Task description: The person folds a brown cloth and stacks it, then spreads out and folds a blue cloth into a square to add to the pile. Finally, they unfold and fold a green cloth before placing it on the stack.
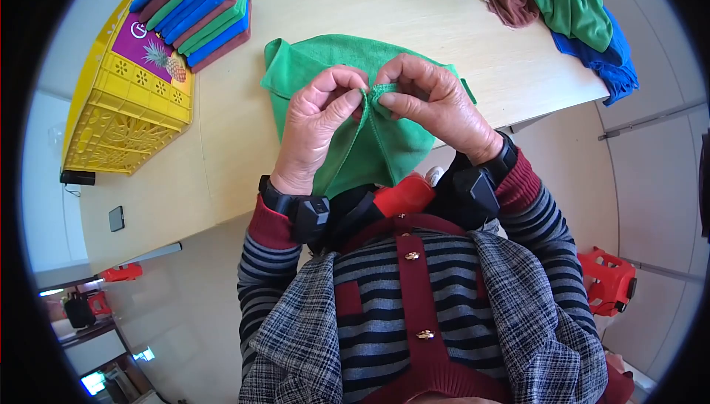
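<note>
A green cloth (333, 52) with a stitched edge lies partly on the table and hangs over its near side. My left hand (323, 119) pinches the stitched edge between thumb and forefinger. Close beside it, my right hand (436, 104) grips another stretch of the same edge, also thumb against forefinger. Between the two pinches the cloth gathers, and its lower part drops in folds toward my lap. The fingertips of both hands are partly hidden by the thumbs and the cloth.
On the pale table (222, 130), a yellow crate (140, 119) stands at the left beside a stack of folded cloths (203, 12). Loose crumpled cloths (569, 8) lie at the far right. A small dark flat object (117, 218) rests near the left edge. A red stool (608, 282) is at right.
</note>
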`<state>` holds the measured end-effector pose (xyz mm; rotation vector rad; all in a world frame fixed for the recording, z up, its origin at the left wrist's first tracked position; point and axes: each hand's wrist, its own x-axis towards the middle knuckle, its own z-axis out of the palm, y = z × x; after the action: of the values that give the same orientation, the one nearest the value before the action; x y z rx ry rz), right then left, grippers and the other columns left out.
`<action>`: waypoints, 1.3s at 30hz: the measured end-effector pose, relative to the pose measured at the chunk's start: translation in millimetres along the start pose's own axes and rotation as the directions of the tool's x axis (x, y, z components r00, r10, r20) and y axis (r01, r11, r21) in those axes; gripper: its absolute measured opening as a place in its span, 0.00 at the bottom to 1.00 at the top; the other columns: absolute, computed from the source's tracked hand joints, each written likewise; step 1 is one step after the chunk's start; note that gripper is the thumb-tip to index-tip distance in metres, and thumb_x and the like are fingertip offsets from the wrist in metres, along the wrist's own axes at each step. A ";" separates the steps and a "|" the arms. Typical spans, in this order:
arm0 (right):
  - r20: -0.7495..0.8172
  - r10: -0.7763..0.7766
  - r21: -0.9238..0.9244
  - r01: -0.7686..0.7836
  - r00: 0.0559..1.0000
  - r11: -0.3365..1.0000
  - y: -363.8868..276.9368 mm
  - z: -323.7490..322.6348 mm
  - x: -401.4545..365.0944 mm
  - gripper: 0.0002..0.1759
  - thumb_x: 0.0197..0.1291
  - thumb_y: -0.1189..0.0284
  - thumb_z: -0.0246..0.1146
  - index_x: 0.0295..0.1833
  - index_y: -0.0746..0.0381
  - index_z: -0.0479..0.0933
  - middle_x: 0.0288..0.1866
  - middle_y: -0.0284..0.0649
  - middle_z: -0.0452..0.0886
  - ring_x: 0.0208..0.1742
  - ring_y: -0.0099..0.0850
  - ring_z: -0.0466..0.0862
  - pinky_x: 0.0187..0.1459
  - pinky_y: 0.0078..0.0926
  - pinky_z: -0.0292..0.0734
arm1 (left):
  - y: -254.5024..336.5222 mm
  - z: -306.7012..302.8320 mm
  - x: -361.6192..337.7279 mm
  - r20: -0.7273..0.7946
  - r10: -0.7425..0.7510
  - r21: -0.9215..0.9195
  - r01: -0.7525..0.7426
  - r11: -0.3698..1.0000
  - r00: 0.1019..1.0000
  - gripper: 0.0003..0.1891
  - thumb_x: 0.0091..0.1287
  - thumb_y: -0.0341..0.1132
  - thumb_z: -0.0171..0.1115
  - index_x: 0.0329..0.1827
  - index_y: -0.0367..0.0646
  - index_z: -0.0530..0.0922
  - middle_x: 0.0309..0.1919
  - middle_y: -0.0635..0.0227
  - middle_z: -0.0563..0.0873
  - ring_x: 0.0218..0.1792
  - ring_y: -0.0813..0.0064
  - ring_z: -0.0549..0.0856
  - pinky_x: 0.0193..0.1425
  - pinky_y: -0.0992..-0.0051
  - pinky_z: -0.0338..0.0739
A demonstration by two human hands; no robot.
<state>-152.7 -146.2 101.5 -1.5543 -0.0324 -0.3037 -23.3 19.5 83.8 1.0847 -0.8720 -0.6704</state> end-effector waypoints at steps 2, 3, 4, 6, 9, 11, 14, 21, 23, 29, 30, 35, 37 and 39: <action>0.003 -0.007 0.055 0.007 1.000 0.998 5.2 0.4 1.8 0.06 0.73 0.76 0.65 0.53 0.61 0.80 0.41 0.27 0.81 0.42 0.16 0.80 0.47 0.16 0.80 | -3.6 0.9 1.0 -0.009 0.023 -0.017 -0.023 1.000 1.000 0.03 0.76 0.30 0.64 0.46 0.40 0.82 0.46 0.74 0.83 0.40 0.85 0.79 0.48 0.83 0.75; 0.003 -0.011 0.083 0.011 1.000 0.997 7.4 0.3 2.5 0.06 0.73 0.76 0.65 0.53 0.61 0.80 0.41 0.27 0.81 0.42 0.16 0.80 0.47 0.16 0.80 | -4.9 0.6 1.3 -0.013 0.034 -0.024 -0.034 0.999 0.999 0.04 0.76 0.30 0.64 0.46 0.40 0.82 0.47 0.74 0.83 0.40 0.85 0.79 0.48 0.82 0.75; 0.002 -0.011 0.085 0.011 1.000 0.996 10.0 0.9 2.6 0.06 0.73 0.76 0.65 0.53 0.61 0.80 0.41 0.27 0.81 0.42 0.16 0.80 0.47 0.16 0.80 | -6.3 -0.3 0.8 -0.012 0.032 -0.023 -0.032 0.999 0.999 0.04 0.76 0.30 0.64 0.46 0.40 0.82 0.47 0.74 0.83 0.40 0.85 0.79 0.48 0.82 0.75; 0.016 -0.012 0.138 0.010 1.000 0.990 13.4 0.7 4.0 0.06 0.73 0.76 0.65 0.53 0.61 0.80 0.41 0.27 0.81 0.42 0.15 0.81 0.46 0.16 0.80 | -8.5 -1.4 0.5 -0.026 0.043 -0.026 -0.044 0.999 0.999 0.03 0.76 0.30 0.64 0.46 0.40 0.82 0.47 0.73 0.83 0.40 0.84 0.79 0.49 0.82 0.75; 0.056 0.030 0.188 -0.040 0.998 0.981 11.8 -2.3 4.1 0.06 0.73 0.76 0.65 0.53 0.60 0.80 0.42 0.27 0.81 0.42 0.15 0.81 0.45 0.15 0.80 | -10.3 -2.9 1.3 -0.032 0.055 -0.026 -0.056 0.998 0.998 0.03 0.76 0.30 0.64 0.46 0.39 0.82 0.47 0.73 0.83 0.41 0.84 0.79 0.49 0.81 0.75; 0.119 0.111 0.232 -0.137 0.987 0.963 10.9 -5.1 2.3 0.06 0.73 0.76 0.65 0.53 0.59 0.80 0.42 0.27 0.81 0.41 0.15 0.81 0.45 0.15 0.79 | -12.7 -3.8 1.2 -0.026 0.066 -0.024 -0.066 0.998 0.998 0.04 0.76 0.30 0.65 0.46 0.39 0.82 0.47 0.73 0.83 0.41 0.84 0.79 0.49 0.81 0.75; 0.116 0.090 0.238 -0.116 0.989 0.964 15.1 -3.0 3.7 0.06 0.73 0.77 0.65 0.53 0.59 0.80 0.42 0.26 0.80 0.42 0.15 0.80 0.44 0.15 0.79 | -17.0 -2.4 1.4 -0.047 0.067 -0.027 -0.068 0.997 0.997 0.03 0.76 0.30 0.65 0.46 0.40 0.82 0.47 0.74 0.82 0.41 0.85 0.78 0.49 0.82 0.75; 0.018 0.038 0.230 -0.041 0.999 0.972 23.3 9.1 6.2 0.07 0.74 0.77 0.64 0.54 0.58 0.78 0.43 0.25 0.78 0.42 0.14 0.79 0.44 0.15 0.79 | -17.8 -3.6 -1.8 -0.052 0.085 0.005 -0.085 0.996 0.995 0.02 0.75 0.28 0.66 0.45 0.41 0.82 0.48 0.76 0.81 0.42 0.88 0.77 0.48 0.85 0.72; 0.010 0.032 0.226 -0.033 0.999 0.974 24.4 9.9 6.7 0.08 0.74 0.78 0.63 0.54 0.58 0.78 0.44 0.26 0.78 0.43 0.14 0.79 0.44 0.15 0.79 | -17.8 -3.8 -1.6 -0.054 0.078 0.001 -0.078 0.997 0.995 0.02 0.75 0.28 0.66 0.45 0.41 0.82 0.48 0.77 0.81 0.42 0.89 0.77 0.47 0.86 0.71; -0.027 0.002 0.166 0.003 1.000 0.986 27.8 14.7 7.5 0.12 0.74 0.78 0.63 0.59 0.58 0.78 0.47 0.27 0.79 0.44 0.15 0.79 0.46 0.16 0.79 | -25.2 -5.3 -1.0 -0.068 0.073 -0.052 -0.076 0.996 0.995 0.05 0.74 0.26 0.67 0.49 0.42 0.80 0.50 0.75 0.81 0.45 0.88 0.78 0.50 0.84 0.73; -0.045 -0.014 0.138 0.020 0.999 0.990 27.7 16.0 8.0 0.13 0.74 0.79 0.62 0.60 0.58 0.78 0.48 0.26 0.80 0.45 0.15 0.79 0.46 0.16 0.80 | -26.8 -5.3 -0.4 -0.077 0.073 -0.076 -0.079 0.994 0.994 0.08 0.73 0.25 0.67 0.51 0.42 0.79 0.51 0.74 0.80 0.46 0.87 0.78 0.51 0.84 0.74; -0.033 -0.052 -0.137 0.047 0.998 0.989 24.8 17.9 8.8 0.15 0.72 0.82 0.61 0.61 0.58 0.81 0.51 0.28 0.82 0.48 0.18 0.81 0.49 0.20 0.80 | -30.4 -4.3 0.9 -0.124 0.028 -0.145 -0.046 0.988 0.992 0.15 0.72 0.23 0.68 0.56 0.43 0.74 0.56 0.72 0.78 0.49 0.84 0.80 0.55 0.82 0.76; -0.009 -0.117 -0.216 0.113 0.993 0.970 25.6 16.7 11.0 0.14 0.71 0.82 0.61 0.59 0.59 0.81 0.49 0.29 0.83 0.47 0.19 0.81 0.49 0.21 0.80 | -32.6 -7.3 0.8 -0.109 0.026 -0.140 -0.042 0.989 0.994 0.16 0.72 0.23 0.68 0.57 0.43 0.73 0.56 0.72 0.78 0.49 0.84 0.80 0.55 0.81 0.76; 0.055 -0.241 -0.363 0.245 0.969 0.899 27.4 15.0 15.1 0.13 0.69 0.83 0.61 0.56 0.61 0.83 0.45 0.31 0.83 0.47 0.20 0.82 0.49 0.22 0.80 | -33.8 -10.3 0.0 -0.081 0.024 -0.127 -0.034 0.991 0.996 0.17 0.72 0.23 0.68 0.58 0.43 0.72 0.58 0.72 0.77 0.49 0.85 0.81 0.55 0.81 0.76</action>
<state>-129.8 -134.3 78.2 -1.9293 -0.1878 -0.5240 -16.1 12.8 49.8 0.9747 -0.7646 -0.6461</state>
